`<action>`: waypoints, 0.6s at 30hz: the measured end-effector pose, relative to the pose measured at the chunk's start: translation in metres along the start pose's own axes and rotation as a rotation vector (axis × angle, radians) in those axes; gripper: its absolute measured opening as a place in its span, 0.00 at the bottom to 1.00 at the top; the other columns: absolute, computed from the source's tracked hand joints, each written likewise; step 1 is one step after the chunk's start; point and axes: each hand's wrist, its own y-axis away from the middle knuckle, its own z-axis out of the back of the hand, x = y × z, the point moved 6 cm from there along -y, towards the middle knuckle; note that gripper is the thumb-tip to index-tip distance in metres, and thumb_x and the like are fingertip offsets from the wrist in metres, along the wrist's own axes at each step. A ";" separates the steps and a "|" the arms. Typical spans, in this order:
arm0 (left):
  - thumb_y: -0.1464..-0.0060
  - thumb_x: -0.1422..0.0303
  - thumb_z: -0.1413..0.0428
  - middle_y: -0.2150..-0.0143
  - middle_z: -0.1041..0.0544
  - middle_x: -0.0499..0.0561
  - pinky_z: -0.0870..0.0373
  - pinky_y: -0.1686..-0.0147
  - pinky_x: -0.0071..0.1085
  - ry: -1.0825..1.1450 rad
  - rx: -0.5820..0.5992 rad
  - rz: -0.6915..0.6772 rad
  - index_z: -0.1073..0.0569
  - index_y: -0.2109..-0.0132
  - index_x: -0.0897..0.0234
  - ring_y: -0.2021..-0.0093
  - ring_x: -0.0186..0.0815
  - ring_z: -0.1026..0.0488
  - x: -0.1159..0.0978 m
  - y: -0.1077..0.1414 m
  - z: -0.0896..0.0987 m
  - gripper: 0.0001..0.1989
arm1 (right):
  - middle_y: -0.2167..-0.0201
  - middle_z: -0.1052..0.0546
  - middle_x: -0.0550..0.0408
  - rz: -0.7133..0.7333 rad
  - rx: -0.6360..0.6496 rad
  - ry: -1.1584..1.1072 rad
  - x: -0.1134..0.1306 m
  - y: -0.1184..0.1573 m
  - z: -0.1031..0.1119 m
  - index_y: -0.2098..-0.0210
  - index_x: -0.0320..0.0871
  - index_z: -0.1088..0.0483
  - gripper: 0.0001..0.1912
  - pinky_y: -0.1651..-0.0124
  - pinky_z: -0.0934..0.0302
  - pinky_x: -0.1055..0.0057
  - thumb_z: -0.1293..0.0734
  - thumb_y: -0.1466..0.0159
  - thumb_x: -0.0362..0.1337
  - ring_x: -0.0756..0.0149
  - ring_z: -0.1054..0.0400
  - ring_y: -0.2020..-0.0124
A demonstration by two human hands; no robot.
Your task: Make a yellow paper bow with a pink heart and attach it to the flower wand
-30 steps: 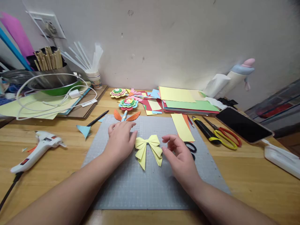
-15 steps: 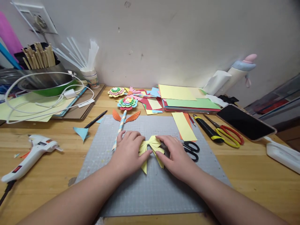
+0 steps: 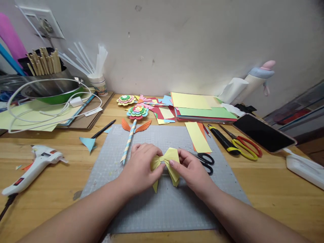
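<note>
A pleated yellow paper bow [image 3: 172,162] with pointed tails is between my two hands, over the grey cutting mat [image 3: 141,212]. My left hand [image 3: 143,168] grips its left loop, fingers behind and thumb in front. On the right side, my right hand [image 3: 193,170] pinches the bow with the thumb on its front. A paper flower [image 3: 137,112] on a striped stem [image 3: 128,143], with orange pleated leaves [image 3: 143,126], lies just beyond my left hand. Black-handled scissors [image 3: 207,163] lie beside my right hand, partly hidden by it.
Left are a glue gun [image 3: 32,168], a black pen [image 3: 103,129] and a pan [image 3: 53,96]. Yellow strips [image 3: 198,136], a cutter [image 3: 224,140], red-yellow pliers [image 3: 245,145] and a phone [image 3: 264,132] lie right. Paper sheets [image 3: 192,100] and another flower [image 3: 126,99] lie behind.
Both hands have closed more around the bow and tilted it, so its right loop stands higher. My left hand has moved slightly right, uncovering more of the striped stem.
</note>
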 end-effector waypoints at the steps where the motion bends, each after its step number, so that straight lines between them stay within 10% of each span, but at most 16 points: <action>1: 0.47 0.69 0.44 0.61 0.27 0.48 0.43 0.53 0.40 0.053 -0.011 0.015 0.33 0.59 0.62 0.57 0.39 0.32 0.000 0.001 0.001 0.08 | 0.66 0.27 0.54 -0.019 0.013 -0.033 0.000 0.001 -0.001 0.60 0.42 0.32 0.14 0.59 0.39 0.68 0.31 0.41 0.44 0.65 0.33 0.64; 5: 0.51 0.65 0.40 0.55 0.31 0.52 0.39 0.55 0.36 0.483 -0.082 0.258 0.36 0.49 0.62 0.55 0.39 0.33 0.014 0.003 0.002 0.22 | 0.68 0.26 0.56 -0.037 -0.019 -0.157 0.002 0.004 0.000 0.61 0.42 0.29 0.14 0.63 0.41 0.72 0.30 0.41 0.44 0.69 0.35 0.67; 9: 0.48 0.55 0.45 0.65 0.31 0.49 0.40 0.68 0.30 1.026 0.129 0.542 0.32 0.56 0.65 0.68 0.33 0.34 0.021 0.005 -0.019 0.19 | 0.68 0.26 0.58 -0.053 -0.017 -0.215 -0.001 0.006 -0.002 0.60 0.42 0.28 0.13 0.64 0.42 0.74 0.30 0.40 0.44 0.70 0.36 0.68; 18: 0.56 0.60 0.39 0.76 0.32 0.45 0.48 0.75 0.27 0.980 0.341 0.596 0.30 0.70 0.67 0.76 0.28 0.41 0.021 0.008 -0.031 0.13 | 0.71 0.28 0.59 -0.102 0.041 -0.112 -0.002 0.007 -0.007 0.65 0.43 0.28 0.13 0.67 0.43 0.73 0.32 0.40 0.46 0.71 0.37 0.71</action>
